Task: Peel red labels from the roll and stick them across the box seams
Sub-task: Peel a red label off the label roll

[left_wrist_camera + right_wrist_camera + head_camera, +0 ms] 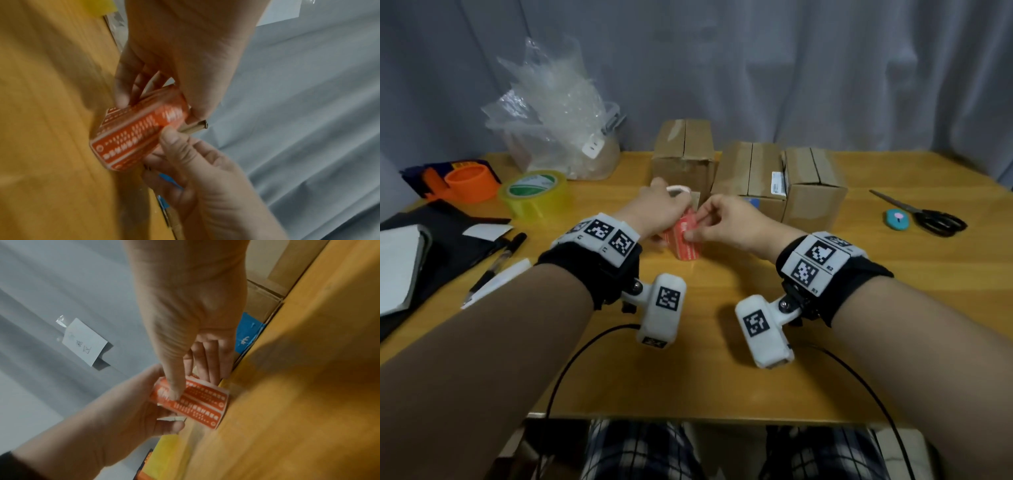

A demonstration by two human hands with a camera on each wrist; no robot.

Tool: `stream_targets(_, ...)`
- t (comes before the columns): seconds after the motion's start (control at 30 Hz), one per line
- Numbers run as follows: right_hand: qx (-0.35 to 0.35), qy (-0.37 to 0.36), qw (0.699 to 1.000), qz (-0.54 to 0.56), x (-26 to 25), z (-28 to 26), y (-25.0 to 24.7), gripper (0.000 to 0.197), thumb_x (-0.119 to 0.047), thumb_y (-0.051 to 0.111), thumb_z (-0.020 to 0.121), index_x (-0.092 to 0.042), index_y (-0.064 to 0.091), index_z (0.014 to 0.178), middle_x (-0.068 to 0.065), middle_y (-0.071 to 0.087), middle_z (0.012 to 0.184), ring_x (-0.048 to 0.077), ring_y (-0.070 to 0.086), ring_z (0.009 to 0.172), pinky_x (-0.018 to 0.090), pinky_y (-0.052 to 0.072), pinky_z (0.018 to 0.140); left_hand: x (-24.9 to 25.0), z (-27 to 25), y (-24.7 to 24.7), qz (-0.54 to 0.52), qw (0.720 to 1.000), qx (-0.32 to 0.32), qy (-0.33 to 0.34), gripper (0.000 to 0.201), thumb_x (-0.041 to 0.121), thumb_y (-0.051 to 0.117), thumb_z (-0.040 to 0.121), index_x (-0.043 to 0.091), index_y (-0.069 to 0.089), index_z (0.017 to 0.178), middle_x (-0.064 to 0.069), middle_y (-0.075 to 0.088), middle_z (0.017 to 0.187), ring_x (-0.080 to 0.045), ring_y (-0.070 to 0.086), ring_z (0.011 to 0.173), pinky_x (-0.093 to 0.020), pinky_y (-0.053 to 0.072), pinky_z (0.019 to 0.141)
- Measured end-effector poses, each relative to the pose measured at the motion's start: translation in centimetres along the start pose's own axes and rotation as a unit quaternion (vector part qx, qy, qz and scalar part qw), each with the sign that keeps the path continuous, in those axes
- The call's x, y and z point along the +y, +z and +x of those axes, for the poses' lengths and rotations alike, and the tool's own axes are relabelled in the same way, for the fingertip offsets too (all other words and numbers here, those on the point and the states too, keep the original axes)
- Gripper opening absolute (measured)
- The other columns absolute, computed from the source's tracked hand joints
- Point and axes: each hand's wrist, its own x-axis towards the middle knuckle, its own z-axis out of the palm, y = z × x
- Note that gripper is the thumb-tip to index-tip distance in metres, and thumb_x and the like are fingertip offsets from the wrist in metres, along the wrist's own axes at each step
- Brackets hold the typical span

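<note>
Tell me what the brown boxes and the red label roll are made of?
The boxes look like plain matte cardboard: dull brown, with folded flaps meeting at a seam on top. The label roll looks like printed paper stickers, red with white print, on pale backing wound round a brown, probably cardboard, core. Its surface seems slightly glossy, though blur leaves that unsure. The left hand holds it while the right hand pinches a label.

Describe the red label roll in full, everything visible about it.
The red label roll is a small roll of red-orange labels with rows of white print, too blurred to read, on pale backing. A brown cardboard core pokes from one end. It is held just above the wooden table, in front of the boxes. The left hand grips it; the right hand pinches at its outer label edge.
</note>
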Motion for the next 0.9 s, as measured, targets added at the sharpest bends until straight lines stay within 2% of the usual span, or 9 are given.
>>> stream_targets(0.1, -0.025, -0.005, 0.999, 0.023, -0.1, -0.3, 0.0, 0.019, -0.011, 0.075, 0.078, -0.018, 0.059, 0.086, -0.007, 0.064, 0.082, 0.003, 0.061, 0.077, 0.011, 0.053, 0.073, 0.2, -0.5, -0.4, -0.029, 1.0, -0.002, 0.0, 0.06, 0.051, 0.047, 0.087, 0.009, 0.04, 0.13, -0.016, 0.056, 0.12, -0.028, 0.067, 0.083, -0.031, 0.056, 0.053)
stream_targets(0.2, 0.012, -0.012, 1.0, 0.016, -0.2, -0.4, -0.6, 0.01, -0.012, 0.07, 0.083, -0.016, 0.063, 0.088, 0.0, 0.067, 0.094, 0.014, 0.064, 0.089, 0.029, 0.053, 0.088, -0.1, -0.9, -1.0, 0.042, 0.994, 0.066, 0.077, 0.052, 0.048, 0.049, 0.09, 0.013, 0.05, 0.128, -0.014, 0.048, 0.129, -0.028, 0.053, 0.114, -0.032, 0.045, 0.091)
stream_targets(0.3, 0.026, -0.008, 0.999, 0.047, -0.4, -0.8, -1.6, 0.021, -0.012, 0.06, 0.091, -0.007, 0.063, 0.111, 0.002, 0.066, 0.099, 0.011, 0.064, 0.087, 0.022, 0.052, 0.081, 0.0, -1.8, -1.7, 0.09, 0.973, 0.103, 0.187, 0.034, 0.045, 0.052, 0.09, 0.025, 0.063, 0.116, -0.007, 0.05, 0.12, -0.027, 0.042, 0.123, -0.04, 0.033, 0.108)
stream_targets(0.43, 0.045, -0.019, 0.998, 0.045, -0.2, -1.1, -2.6, 0.02, -0.015, 0.051, 0.096, -0.008, 0.063, 0.112, 0.006, 0.067, 0.103, 0.019, 0.064, 0.099, 0.031, 0.052, 0.09, 1.0, -2.4, -1.9, 0.096, 0.964, 0.026, 0.247, 0.021, 0.043, 0.052, 0.09, 0.032, 0.067, 0.101, 0.015, 0.058, 0.093, -0.018, 0.055, 0.11, -0.051, 0.037, 0.102)
stream_targets(0.5, 0.064, -0.033, 0.997, 0.042, 0.0, -1.3, -2.9, 0.013, -0.015, 0.052, 0.096, -0.01, 0.062, 0.102, 0.004, 0.067, 0.096, 0.015, 0.065, 0.092, 0.028, 0.053, 0.086, 1.4, -2.3, -1.7, 0.077, 0.967, 0.013, 0.243, 0.013, 0.035, 0.054, 0.092, 0.03, 0.065, 0.097, 0.018, 0.058, 0.085, -0.017, 0.061, 0.102, -0.051, 0.042, 0.099)
stream_targets(0.6, 0.105, -0.054, 0.992, 0.052, 0.1, -1.5, -3.1, 0.012, -0.015, 0.055, 0.095, -0.016, 0.059, 0.083, 0.002, 0.065, 0.092, 0.009, 0.064, 0.083, 0.022, 0.054, 0.077, 1.6, -2.3, -1.4, 0.016, 0.973, 0.018, 0.229, 0.01, 0.03, 0.058, 0.091, 0.023, 0.064, 0.096, 0.014, 0.06, 0.082, -0.018, 0.064, 0.096, -0.047, 0.048, 0.094)
stream_targets(0.67, 0.12, -0.062, 0.989, 0.062, 0.2, -1.7, -3.1, 0.017, -0.016, 0.056, 0.094, -0.021, 0.056, 0.078, 0.002, 0.065, 0.091, 0.013, 0.065, 0.086, 0.026, 0.055, 0.08, 1.6, -2.4, -1.2, -0.035, 0.975, 0.017, 0.221, 0.015, 0.026, 0.06, 0.091, 0.014, 0.065, 0.099, 0.009, 0.062, 0.082, -0.021, 0.066, 0.093, -0.038, 0.054, 0.086)
stream_targets(0.77, 0.156, -0.073, 0.983, 0.057, 0.5, -1.8, -3.1, 0.009, -0.017, 0.061, 0.091, -0.02, 0.055, 0.084, -0.001, 0.062, 0.088, 0.013, 0.063, 0.087, 0.026, 0.055, 0.078, 1.6, -2.7, -0.7, -0.082, 0.972, 0.017, 0.22, 0.021, 0.023, 0.059, 0.092, 0.006, 0.066, 0.103, -0.001, 0.065, 0.088, -0.018, 0.064, 0.086, -0.029, 0.053, 0.076)
stream_targets(0.9, 0.259, -0.119, 0.957, -0.051, 0.5, -1.7, -2.9, 0.01, -0.021, 0.068, 0.086, -0.019, 0.058, 0.086, -0.005, 0.056, 0.093, 0.003, 0.052, 0.082, 0.016, 0.047, 0.074, 1.4, -2.7, -0.2, -0.115, 0.969, 0.013, 0.217, 0.019, 0.022, 0.057, 0.093, 0.007, 0.066, 0.102, 0.005, 0.063, 0.083, -0.013, 0.061, 0.08, -0.027, 0.052, 0.074)
